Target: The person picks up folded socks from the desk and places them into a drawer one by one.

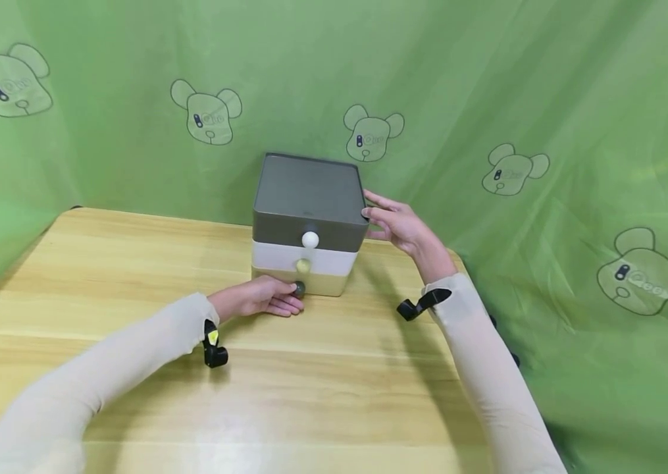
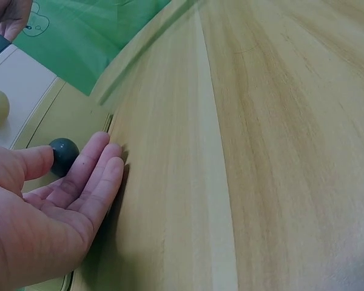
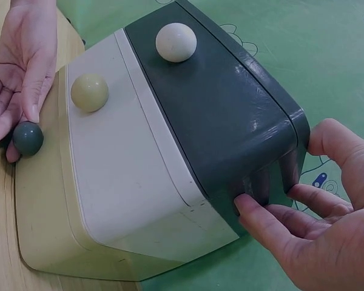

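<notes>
A small stacked drawer box (image 1: 312, 187) stands at the far side of the table, its layers dark grey-green, white and pale yellow from top to bottom. Each layer has a round knob on its front. My left hand (image 1: 262, 296) pinches the dark knob (image 2: 65, 156) of the bottom drawer (image 3: 45, 212) between thumb and index finger, the other fingers stretched out below it. At the box's right side, my right hand (image 1: 399, 224) presses its fingertips (image 3: 249, 206) on the dark top layer (image 3: 230, 103), with the thumb at the upper edge.
A white knob (image 3: 176, 42) sits on the top layer and a pale yellow one (image 3: 90, 93) on the white layer. The light wooden table (image 1: 286, 395) extends in front. A green curtain (image 1: 298, 66) with bear-head prints hangs close behind the box.
</notes>
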The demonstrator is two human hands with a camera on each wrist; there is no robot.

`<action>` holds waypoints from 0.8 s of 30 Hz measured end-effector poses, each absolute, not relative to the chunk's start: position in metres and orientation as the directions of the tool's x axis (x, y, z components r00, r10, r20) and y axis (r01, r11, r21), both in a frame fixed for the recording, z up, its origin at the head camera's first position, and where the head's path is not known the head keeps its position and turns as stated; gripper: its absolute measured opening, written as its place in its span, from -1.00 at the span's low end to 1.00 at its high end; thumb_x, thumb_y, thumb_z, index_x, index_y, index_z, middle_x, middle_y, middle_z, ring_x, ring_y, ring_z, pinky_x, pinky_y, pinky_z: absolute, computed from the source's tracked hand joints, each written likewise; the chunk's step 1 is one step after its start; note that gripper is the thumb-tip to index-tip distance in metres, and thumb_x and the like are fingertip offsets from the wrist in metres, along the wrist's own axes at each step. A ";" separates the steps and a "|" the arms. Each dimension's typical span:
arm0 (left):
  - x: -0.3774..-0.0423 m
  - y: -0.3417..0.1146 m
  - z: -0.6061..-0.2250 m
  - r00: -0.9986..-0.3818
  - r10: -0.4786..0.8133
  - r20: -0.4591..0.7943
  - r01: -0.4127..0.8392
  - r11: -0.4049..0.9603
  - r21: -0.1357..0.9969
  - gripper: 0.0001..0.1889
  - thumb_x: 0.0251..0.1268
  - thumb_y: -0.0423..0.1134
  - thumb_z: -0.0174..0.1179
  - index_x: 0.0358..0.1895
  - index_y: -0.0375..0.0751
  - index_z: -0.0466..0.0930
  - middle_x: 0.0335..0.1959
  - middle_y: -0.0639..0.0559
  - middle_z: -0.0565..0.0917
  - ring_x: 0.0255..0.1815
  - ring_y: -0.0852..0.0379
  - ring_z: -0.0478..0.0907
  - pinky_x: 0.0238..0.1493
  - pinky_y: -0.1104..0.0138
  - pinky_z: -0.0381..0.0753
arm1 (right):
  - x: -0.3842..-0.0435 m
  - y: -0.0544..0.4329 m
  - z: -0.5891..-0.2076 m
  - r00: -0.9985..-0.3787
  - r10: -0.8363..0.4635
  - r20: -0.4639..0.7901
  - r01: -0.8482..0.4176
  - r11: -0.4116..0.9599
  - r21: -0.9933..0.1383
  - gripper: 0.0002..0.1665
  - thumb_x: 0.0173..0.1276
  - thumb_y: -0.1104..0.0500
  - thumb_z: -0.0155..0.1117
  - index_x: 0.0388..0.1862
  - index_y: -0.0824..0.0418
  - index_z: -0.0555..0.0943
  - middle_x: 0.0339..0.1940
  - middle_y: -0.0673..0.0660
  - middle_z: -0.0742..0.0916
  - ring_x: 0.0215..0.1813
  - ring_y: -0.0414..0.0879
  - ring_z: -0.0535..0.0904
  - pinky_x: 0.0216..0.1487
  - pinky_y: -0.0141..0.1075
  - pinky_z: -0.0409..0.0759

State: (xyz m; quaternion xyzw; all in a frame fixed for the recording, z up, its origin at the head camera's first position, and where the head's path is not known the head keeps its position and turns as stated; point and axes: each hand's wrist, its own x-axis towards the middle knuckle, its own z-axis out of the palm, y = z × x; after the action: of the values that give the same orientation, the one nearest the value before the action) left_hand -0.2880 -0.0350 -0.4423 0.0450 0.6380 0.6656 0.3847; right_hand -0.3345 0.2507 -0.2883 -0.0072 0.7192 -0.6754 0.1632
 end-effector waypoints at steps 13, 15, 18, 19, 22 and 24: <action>-0.282 -0.037 -0.443 -0.735 0.526 -0.428 -0.409 0.160 0.898 -0.57 0.66 -0.19 -0.07 0.28 -0.53 0.43 -0.03 -0.24 0.78 -0.25 0.17 0.77 0.01 0.29 0.79 | -0.336 0.248 -0.293 -0.945 -0.246 -0.214 0.204 0.067 -0.977 -0.20 0.49 0.35 0.16 0.63 -0.01 0.20 0.65 0.25 0.24 0.62 0.15 0.23 0.52 0.05 0.43; -0.282 -0.038 -0.442 -0.750 0.508 -0.423 -0.385 0.184 0.904 -0.57 0.66 -0.18 -0.08 0.26 -0.52 0.45 -0.05 -0.25 0.79 -0.29 0.18 0.77 -0.03 0.29 0.79 | -0.336 0.248 -0.293 -0.946 -0.245 -0.212 0.203 0.059 -0.977 -0.20 0.49 0.35 0.15 0.63 -0.01 0.20 0.65 0.25 0.24 0.62 0.15 0.23 0.52 0.05 0.43; -0.282 -0.039 -0.441 -0.779 0.475 -0.409 -0.337 0.233 0.912 -0.58 0.66 -0.17 -0.09 0.21 -0.51 0.50 -0.09 -0.25 0.80 -0.33 0.19 0.76 -0.09 0.30 0.80 | -0.334 0.248 -0.293 -0.948 -0.238 -0.210 0.203 0.056 -0.978 -0.21 0.50 0.32 0.18 0.63 -0.02 0.22 0.64 0.23 0.28 0.60 0.15 0.28 0.51 0.00 0.46; -0.281 -0.041 -0.439 -0.789 0.464 -0.402 -0.317 0.254 0.914 -0.58 0.66 -0.17 -0.09 0.19 -0.50 0.52 -0.10 -0.25 0.80 -0.34 0.18 0.76 -0.11 0.30 0.80 | -0.333 0.248 -0.294 -0.951 -0.228 -0.207 0.199 0.059 -0.978 -0.22 0.50 0.30 0.20 0.62 -0.01 0.23 0.63 0.22 0.30 0.58 0.15 0.31 0.49 -0.02 0.48; -0.279 -0.048 -0.434 -0.821 0.446 -0.357 -0.229 0.315 0.921 -0.60 0.63 -0.17 -0.06 0.14 -0.47 0.57 -0.09 -0.26 0.79 -0.30 0.14 0.76 -0.13 0.28 0.80 | -0.325 0.248 -0.296 -0.973 -0.167 -0.162 0.148 0.090 -0.985 -0.28 0.50 0.23 0.26 0.59 0.04 0.31 0.59 0.20 0.37 0.51 0.15 0.39 0.43 -0.08 0.55; -0.276 -0.055 -0.429 -0.847 0.448 -0.285 -0.123 0.357 0.926 -0.61 0.60 -0.17 -0.02 0.09 -0.47 0.60 -0.08 -0.28 0.78 -0.23 0.06 0.76 -0.10 0.24 0.79 | -0.316 0.246 -0.298 -0.993 -0.097 -0.068 0.055 0.137 -0.989 -0.32 0.49 0.17 0.29 0.55 0.08 0.37 0.54 0.21 0.44 0.46 0.14 0.46 0.38 -0.11 0.60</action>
State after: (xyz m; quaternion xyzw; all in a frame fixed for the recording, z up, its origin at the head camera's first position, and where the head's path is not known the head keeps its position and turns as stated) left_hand -0.2758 -0.0547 -0.4286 0.1039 0.7829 0.5574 0.2558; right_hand -0.3156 0.2459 -0.2985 -0.0142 0.7519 -0.6565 0.0578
